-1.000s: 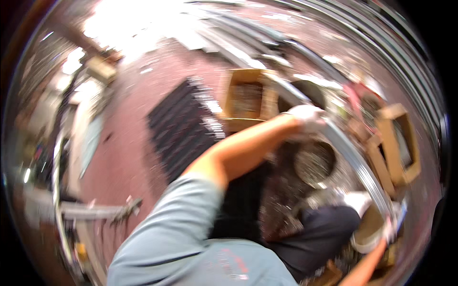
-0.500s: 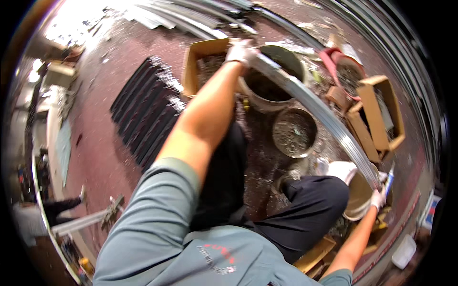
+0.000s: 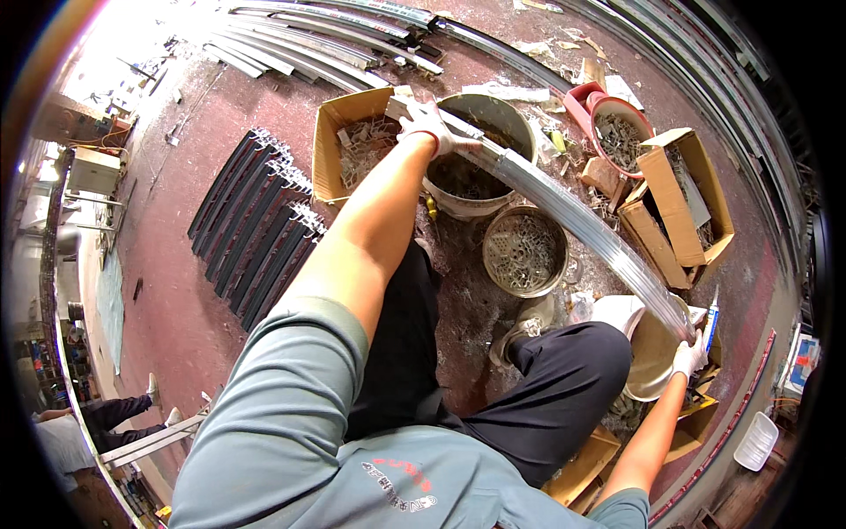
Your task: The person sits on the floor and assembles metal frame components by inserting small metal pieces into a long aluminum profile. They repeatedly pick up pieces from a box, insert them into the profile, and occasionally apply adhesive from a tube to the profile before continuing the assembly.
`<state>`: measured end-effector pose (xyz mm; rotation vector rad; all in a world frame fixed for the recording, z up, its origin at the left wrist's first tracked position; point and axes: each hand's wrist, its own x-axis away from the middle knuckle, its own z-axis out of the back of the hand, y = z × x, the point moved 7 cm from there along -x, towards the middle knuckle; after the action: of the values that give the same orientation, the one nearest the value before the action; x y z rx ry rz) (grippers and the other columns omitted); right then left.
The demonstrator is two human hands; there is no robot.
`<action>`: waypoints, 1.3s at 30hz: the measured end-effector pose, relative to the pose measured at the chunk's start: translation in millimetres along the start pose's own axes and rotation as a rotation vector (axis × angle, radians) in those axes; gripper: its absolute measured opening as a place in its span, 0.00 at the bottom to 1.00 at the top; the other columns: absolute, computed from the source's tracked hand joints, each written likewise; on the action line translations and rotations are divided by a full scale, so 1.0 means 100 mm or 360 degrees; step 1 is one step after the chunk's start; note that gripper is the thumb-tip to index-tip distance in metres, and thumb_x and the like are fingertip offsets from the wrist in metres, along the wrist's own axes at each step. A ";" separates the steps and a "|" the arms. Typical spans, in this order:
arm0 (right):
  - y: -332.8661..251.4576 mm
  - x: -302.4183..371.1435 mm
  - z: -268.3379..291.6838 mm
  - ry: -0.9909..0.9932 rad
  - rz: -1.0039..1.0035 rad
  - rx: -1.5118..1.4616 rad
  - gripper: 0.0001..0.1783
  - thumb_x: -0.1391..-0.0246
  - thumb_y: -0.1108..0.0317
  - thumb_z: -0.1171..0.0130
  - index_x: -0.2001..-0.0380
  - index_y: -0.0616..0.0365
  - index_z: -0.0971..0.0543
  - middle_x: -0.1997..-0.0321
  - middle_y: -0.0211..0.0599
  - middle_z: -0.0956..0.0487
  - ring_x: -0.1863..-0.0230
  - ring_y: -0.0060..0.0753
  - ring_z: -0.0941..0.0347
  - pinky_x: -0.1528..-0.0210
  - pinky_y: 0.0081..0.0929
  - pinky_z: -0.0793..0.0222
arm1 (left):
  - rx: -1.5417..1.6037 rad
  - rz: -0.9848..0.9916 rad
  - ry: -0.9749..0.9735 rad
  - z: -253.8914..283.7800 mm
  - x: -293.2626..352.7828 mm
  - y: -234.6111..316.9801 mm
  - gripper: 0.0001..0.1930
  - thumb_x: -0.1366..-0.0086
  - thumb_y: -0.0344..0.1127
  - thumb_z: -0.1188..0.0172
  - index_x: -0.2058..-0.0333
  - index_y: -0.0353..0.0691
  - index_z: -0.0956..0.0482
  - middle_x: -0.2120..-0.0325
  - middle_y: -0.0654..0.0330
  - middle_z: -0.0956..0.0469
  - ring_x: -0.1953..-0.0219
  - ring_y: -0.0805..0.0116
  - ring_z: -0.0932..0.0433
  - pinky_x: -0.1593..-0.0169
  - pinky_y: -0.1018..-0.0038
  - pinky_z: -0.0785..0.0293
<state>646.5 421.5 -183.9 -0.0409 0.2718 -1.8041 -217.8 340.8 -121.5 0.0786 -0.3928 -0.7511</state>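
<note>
A long bundle of silvery metal profiles [image 3: 573,212] slants from the upper middle down to the right, above the buckets. My left hand [image 3: 432,128], in a whitish glove, grips its far end over a large bucket [image 3: 471,207] with dark contents. My gloved right hand [image 3: 690,355] closes on the near end, beside a beige bucket [image 3: 650,388]. Below the bundle's middle stands a smaller bucket [image 3: 526,251] full of small metal pieces. A cardboard box [image 3: 328,154] with similar scraps sits left of my left hand.
Black strips [image 3: 256,225] lie side by side on the reddish floor at left. Long metal profiles [image 3: 300,44] spread across the back. At right stand a red-rimmed bucket [image 3: 619,132] and an open cardboard box [image 3: 679,207]. Another person's legs [image 3: 123,419] show at lower left.
The whole view has shifted, so most things sit slightly further left and lower. Both hands keep hold of the metal profiles, which have hardly moved relative to the buckets.
</note>
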 end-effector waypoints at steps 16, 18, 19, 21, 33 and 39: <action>0.27 -0.18 -0.20 0.0113 0.0136 0.0085 0.38 0.55 0.73 0.42 0.35 0.52 0.28 0.38 0.53 0.25 0.35 0.53 0.32 0.30 0.42 0.40 | 0.0121 -0.0104 0.0206 0.06 -0.05 -0.02 0.81 0.64 0.72 0.23 0.25 0.41 0.71 0.27 0.33 0.63 0.26 0.37 0.52 0.25 0.58 0.48; 0.33 -0.19 -0.18 0.0117 0.0119 0.0110 0.37 0.54 0.72 0.42 0.35 0.52 0.28 0.38 0.53 0.25 0.36 0.53 0.31 0.31 0.42 0.39 | 0.0138 -0.0091 0.0191 0.05 -0.08 -0.06 0.81 0.64 0.73 0.23 0.25 0.42 0.71 0.26 0.34 0.63 0.26 0.37 0.52 0.25 0.58 0.49; 0.35 -0.19 -0.19 0.0119 0.0116 0.0131 0.37 0.54 0.72 0.41 0.35 0.52 0.28 0.38 0.52 0.25 0.36 0.53 0.31 0.31 0.41 0.38 | 0.0174 -0.0069 0.0208 0.05 -0.11 -0.10 0.81 0.65 0.74 0.24 0.25 0.42 0.71 0.26 0.36 0.61 0.26 0.38 0.52 0.25 0.58 0.49; 0.25 -0.12 -0.21 0.0124 0.0115 0.0163 0.36 0.54 0.72 0.41 0.36 0.52 0.27 0.39 0.50 0.23 0.37 0.52 0.29 0.32 0.40 0.36 | 0.0118 -0.0053 0.0243 0.10 -0.11 -0.16 0.82 0.65 0.74 0.24 0.25 0.42 0.71 0.26 0.37 0.59 0.26 0.39 0.51 0.25 0.59 0.48; 0.08 0.02 -0.06 0.0112 0.0171 -0.0052 0.36 0.52 0.71 0.43 0.35 0.53 0.30 0.37 0.53 0.28 0.34 0.54 0.35 0.29 0.43 0.40 | -0.0025 -0.0353 0.0709 0.44 0.12 0.16 0.69 0.65 0.70 0.21 0.28 0.47 0.45 0.29 0.42 0.49 0.29 0.43 0.46 0.29 0.57 0.44; 0.04 0.05 -0.03 0.0114 0.0169 -0.0111 0.37 0.53 0.72 0.43 0.35 0.53 0.30 0.37 0.52 0.29 0.35 0.54 0.34 0.30 0.44 0.39 | 0.0346 -0.0784 -0.0115 -0.12 0.41 0.85 0.20 0.39 0.40 0.35 0.47 0.45 0.17 0.57 0.50 0.15 0.56 0.55 0.16 0.48 0.67 0.21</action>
<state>648.8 416.0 -188.4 -0.0109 0.3809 -1.6921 -131.3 374.1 -101.6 0.3627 -0.5318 -1.1970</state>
